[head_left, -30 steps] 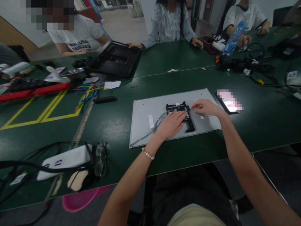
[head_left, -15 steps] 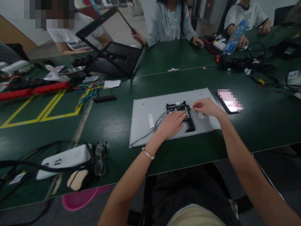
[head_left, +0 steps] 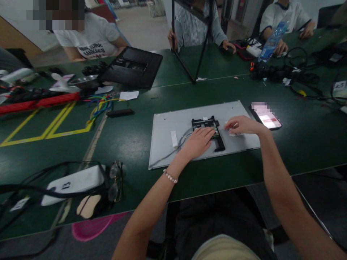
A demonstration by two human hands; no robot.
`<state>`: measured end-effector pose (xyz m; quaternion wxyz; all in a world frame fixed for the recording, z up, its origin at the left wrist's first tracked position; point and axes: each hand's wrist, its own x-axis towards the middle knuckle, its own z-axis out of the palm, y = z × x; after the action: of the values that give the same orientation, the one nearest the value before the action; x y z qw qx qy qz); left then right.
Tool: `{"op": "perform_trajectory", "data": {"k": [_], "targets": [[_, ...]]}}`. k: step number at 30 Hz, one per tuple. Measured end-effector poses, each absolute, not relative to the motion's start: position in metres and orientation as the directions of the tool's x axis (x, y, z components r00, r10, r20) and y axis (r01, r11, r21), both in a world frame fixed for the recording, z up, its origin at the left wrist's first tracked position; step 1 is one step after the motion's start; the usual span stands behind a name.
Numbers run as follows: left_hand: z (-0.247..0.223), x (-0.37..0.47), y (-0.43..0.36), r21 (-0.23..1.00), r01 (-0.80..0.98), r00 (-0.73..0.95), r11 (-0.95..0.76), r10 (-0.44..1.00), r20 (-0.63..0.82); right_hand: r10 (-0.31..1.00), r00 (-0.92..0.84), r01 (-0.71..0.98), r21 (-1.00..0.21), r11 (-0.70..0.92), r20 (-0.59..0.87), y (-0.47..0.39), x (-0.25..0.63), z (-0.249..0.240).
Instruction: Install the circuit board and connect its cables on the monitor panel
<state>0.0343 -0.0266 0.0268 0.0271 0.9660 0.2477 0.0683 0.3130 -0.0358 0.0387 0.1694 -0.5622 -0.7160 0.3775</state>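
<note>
A pale grey flat panel (head_left: pixel 165 133) lies on the green table in front of me. On it sits a black plastic frame (head_left: pixel 220 142) with a small circuit board partly covered by my fingers. My left hand (head_left: pixel 200 140), with a beaded bracelet on its wrist, rests flat across the frame, fingers stretched out. Thin grey cables (head_left: pixel 173 153) run from under it toward the panel's lower left corner. Just right of the frame, my right hand (head_left: pixel 244 125) hovers over a printed label (head_left: pixel 235 134), fingers curled in a pinch; what they hold, if anything, is too small to see.
A white strip (head_left: pixel 174 138) lies on the panel. Right of it is a lit phone (head_left: pixel 268 119). Glasses (head_left: pixel 115 182), a mouse (head_left: pixel 89 206) and a white numbered case (head_left: pixel 74 183) are at left. Across the table, a person holds a black bezel (head_left: pixel 184 66) near a black cover (head_left: pixel 132 66).
My right hand has shifted slightly right and down, away from the frame. My left hand stays put. Across the table, a person has lifted the bezel off the black cover and swung it right.
</note>
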Motion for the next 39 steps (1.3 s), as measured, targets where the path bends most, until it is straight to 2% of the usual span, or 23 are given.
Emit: {"op": "perform_trajectory", "data": {"k": [8, 14, 20, 24, 29, 33, 39], "targets": [[0.028, 0.035, -0.026, 0.086, 0.473, 0.869, -0.877, 0.481, 0.117, 0.936, -0.286, 0.649, -0.76, 0.031, -0.206, -0.034, 0.309, 0.034], [0.029, 0.035, -0.026, 0.076, 0.473, 0.871, -0.878, 0.479, 0.109, 0.942, -0.25, 0.699, -0.714, 0.016, -0.223, -0.035, 0.315, 0.036], [0.026, 0.035, -0.026, 0.096, 0.465, 0.873, -0.88, 0.474, 0.117, 0.891, -0.348, 0.668, -0.744, 0.018, -0.291, -0.038, 0.325, 0.037], [0.026, 0.035, -0.026, 0.091, 0.479, 0.866, -0.873, 0.487, 0.114, 0.888, -0.349, 0.706, -0.707, 0.038, -0.3, -0.039, 0.322, 0.038], [0.028, 0.035, -0.026, 0.086, 0.471, 0.874, -0.878, 0.477, 0.088, 0.924, -0.274, 0.729, -0.684, 0.018, -0.267, -0.04, 0.316, 0.044], [0.029, 0.035, -0.026, 0.095, 0.473, 0.871, -0.876, 0.481, 0.097, 0.967, -0.185, 0.759, -0.65, 0.027, -0.176, -0.04, 0.31, 0.044], [0.03, 0.035, -0.027, 0.098, 0.472, 0.87, -0.876, 0.481, 0.109, 0.995, -0.07, 0.692, -0.722, -0.006, -0.076, -0.037, 0.294, 0.039]]}}
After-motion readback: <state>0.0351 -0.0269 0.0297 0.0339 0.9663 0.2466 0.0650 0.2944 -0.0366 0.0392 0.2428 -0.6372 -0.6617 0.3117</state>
